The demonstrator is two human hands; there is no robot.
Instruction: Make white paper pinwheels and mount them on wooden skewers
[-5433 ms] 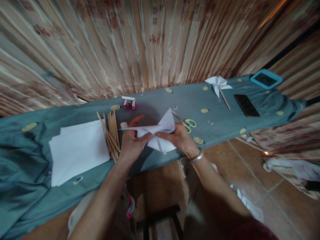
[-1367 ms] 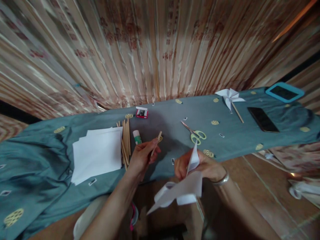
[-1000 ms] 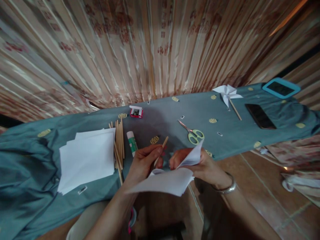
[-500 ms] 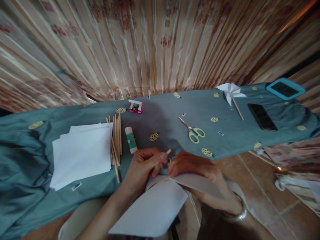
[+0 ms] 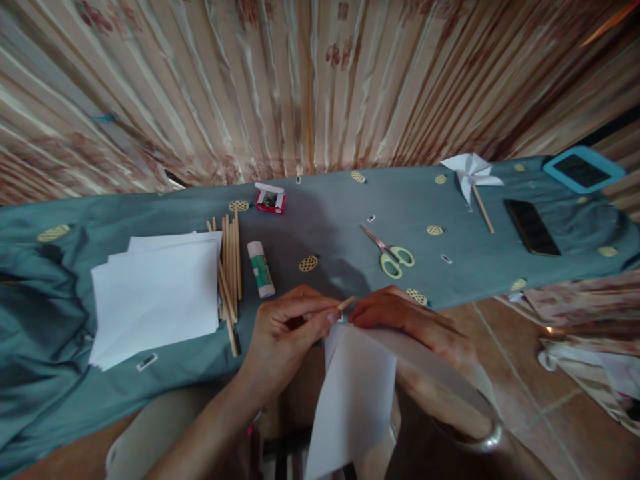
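Observation:
Thumb and fingers of my left hand pinch a thin wooden stick, whose tip pokes out toward my other hand. My right hand is closed on the white paper, close beside the stick. The paper is bent into blades that hang down over my lap and spread along my right forearm. Where stick and paper meet is hidden by my fingers. A finished paper pinwheel on its stick lies at the back right of the table.
On the teal cloth lie a white paper stack, several wooden sticks, a glue stick, a small red box, scissors, a dark phone and a blue-framed tablet. A curtain hangs behind.
The paper has swung, its large blade now hanging more steeply and farther right. The stick in my left hand shows more of its tip, and both hands sit slightly higher in view.

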